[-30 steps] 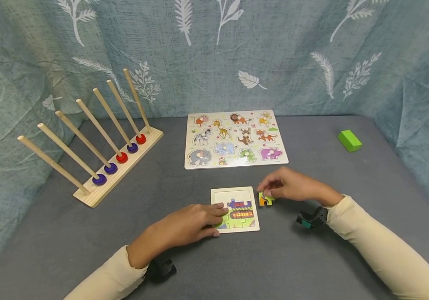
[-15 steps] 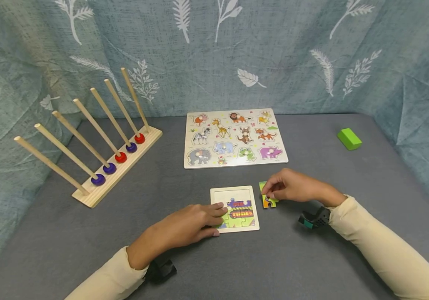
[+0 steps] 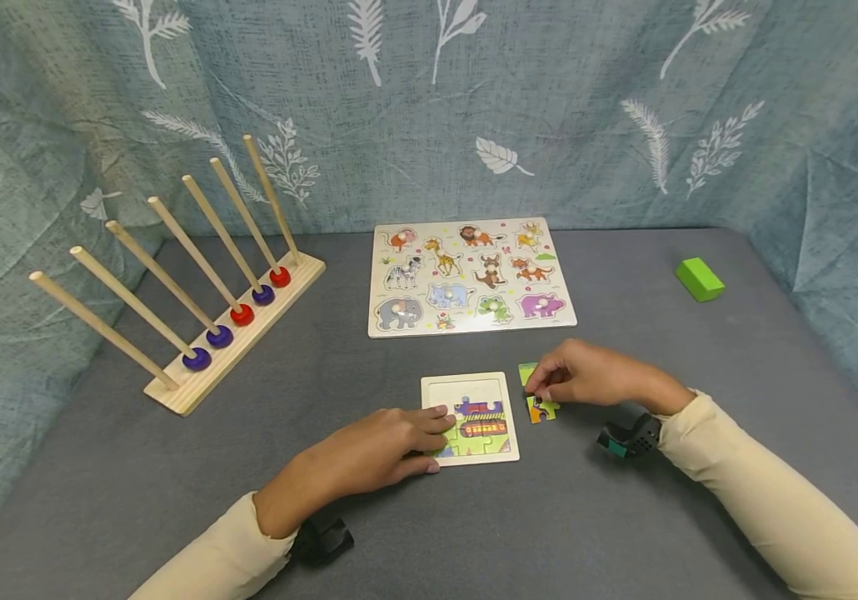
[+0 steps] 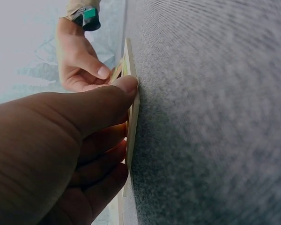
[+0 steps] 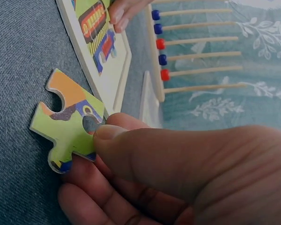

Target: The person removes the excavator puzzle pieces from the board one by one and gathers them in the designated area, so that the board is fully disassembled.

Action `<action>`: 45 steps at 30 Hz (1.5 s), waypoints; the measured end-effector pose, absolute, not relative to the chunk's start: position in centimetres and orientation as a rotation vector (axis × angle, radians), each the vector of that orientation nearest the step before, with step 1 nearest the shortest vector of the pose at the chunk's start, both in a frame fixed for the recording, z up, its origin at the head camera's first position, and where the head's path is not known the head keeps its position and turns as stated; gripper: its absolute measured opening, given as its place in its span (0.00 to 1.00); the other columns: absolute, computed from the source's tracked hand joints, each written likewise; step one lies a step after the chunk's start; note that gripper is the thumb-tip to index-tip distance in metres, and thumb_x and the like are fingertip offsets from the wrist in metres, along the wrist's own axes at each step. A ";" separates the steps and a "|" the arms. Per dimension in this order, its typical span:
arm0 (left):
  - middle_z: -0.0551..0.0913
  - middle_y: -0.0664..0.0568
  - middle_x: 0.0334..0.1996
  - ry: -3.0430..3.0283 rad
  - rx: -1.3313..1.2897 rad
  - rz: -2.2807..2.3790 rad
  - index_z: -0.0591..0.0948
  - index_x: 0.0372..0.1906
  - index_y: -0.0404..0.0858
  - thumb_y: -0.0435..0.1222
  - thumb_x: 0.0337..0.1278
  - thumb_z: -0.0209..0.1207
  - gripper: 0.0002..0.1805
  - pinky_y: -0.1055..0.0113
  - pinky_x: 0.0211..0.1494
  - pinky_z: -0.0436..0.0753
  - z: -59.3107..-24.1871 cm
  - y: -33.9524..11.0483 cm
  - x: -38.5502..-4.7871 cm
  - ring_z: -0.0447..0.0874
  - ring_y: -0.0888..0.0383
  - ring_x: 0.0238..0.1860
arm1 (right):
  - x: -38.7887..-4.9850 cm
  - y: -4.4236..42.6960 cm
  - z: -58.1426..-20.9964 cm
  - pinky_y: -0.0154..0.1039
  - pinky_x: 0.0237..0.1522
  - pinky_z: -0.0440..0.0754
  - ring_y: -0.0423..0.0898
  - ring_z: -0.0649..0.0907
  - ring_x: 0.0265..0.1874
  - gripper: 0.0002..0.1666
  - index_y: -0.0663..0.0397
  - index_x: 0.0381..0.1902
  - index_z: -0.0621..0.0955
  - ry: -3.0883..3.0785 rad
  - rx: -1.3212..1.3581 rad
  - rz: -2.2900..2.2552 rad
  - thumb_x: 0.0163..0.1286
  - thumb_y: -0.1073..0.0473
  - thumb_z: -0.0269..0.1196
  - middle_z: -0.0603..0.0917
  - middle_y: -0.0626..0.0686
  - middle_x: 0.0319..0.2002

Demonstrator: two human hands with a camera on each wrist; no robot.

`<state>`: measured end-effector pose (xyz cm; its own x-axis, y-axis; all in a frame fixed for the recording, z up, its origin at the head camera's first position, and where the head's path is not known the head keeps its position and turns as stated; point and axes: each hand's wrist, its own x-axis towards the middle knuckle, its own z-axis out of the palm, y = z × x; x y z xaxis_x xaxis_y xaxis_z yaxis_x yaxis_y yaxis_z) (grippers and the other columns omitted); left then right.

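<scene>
My left hand (image 3: 387, 446) rests on the left side of a small wooden puzzle board (image 3: 466, 379). Its fingers lie over the assembled pieces, and in the left wrist view the thumb touches the board's edge. The joined pieces (image 3: 483, 429) show a red and purple vehicle; the upper strip of the board is bare. Just right of the board, my right hand (image 3: 579, 372) pinches a green and orange puzzle piece (image 5: 68, 119) between thumb and fingers, low over the table. A second green piece (image 3: 526, 372) shows partly behind the right fingertips.
An animal peg puzzle (image 3: 474, 279) lies farther back. At the left stands a wooden rack (image 3: 241, 337) with upright rods and several red and purple rings. A green block (image 3: 699, 279) sits at the back right. A leaf-patterned curtain (image 3: 429, 125) hangs behind the table.
The right hand's piece has shifted slightly right and toward me and turned a little, and the green piece behind it has come into sight. The left hand stays put on the board.
</scene>
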<state>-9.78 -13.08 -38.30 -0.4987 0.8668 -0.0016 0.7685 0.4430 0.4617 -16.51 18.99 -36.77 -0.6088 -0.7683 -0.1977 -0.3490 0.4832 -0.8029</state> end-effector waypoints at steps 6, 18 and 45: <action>0.75 0.45 0.63 2.460 1.424 0.612 0.83 0.54 0.35 0.37 0.64 0.62 0.17 0.55 0.60 0.76 -38.4 -13.2 -9.7 0.68 0.51 0.67 | -16.5 19.1 -36.5 0.38 0.42 0.82 0.43 0.83 0.38 0.08 0.65 0.41 0.86 2.203 -0.927 -0.997 0.67 0.71 0.61 0.86 0.51 0.38; 0.75 0.46 0.63 2.463 1.397 0.599 0.84 0.54 0.36 0.38 0.64 0.62 0.16 0.55 0.60 0.75 -38.4 -13.3 -9.7 0.68 0.52 0.67 | -16.7 17.7 -36.3 0.34 0.33 0.80 0.36 0.80 0.29 0.06 0.61 0.38 0.87 2.289 -0.983 -0.954 0.66 0.68 0.63 0.86 0.48 0.32; 0.75 0.47 0.63 2.453 1.423 0.585 0.84 0.53 0.38 0.39 0.65 0.61 0.15 0.57 0.61 0.74 -37.8 -13.2 -9.8 0.67 0.53 0.68 | -16.6 12.8 -36.7 0.35 0.41 0.82 0.38 0.83 0.37 0.10 0.62 0.45 0.85 2.229 -1.074 -1.034 0.67 0.69 0.62 0.87 0.50 0.40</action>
<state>-9.82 -13.20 -37.76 -0.4943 0.8692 -0.0107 0.7708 0.4440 0.4568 -16.63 12.75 -36.69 -0.5921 -0.8023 -0.0762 -0.4598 0.4140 -0.7856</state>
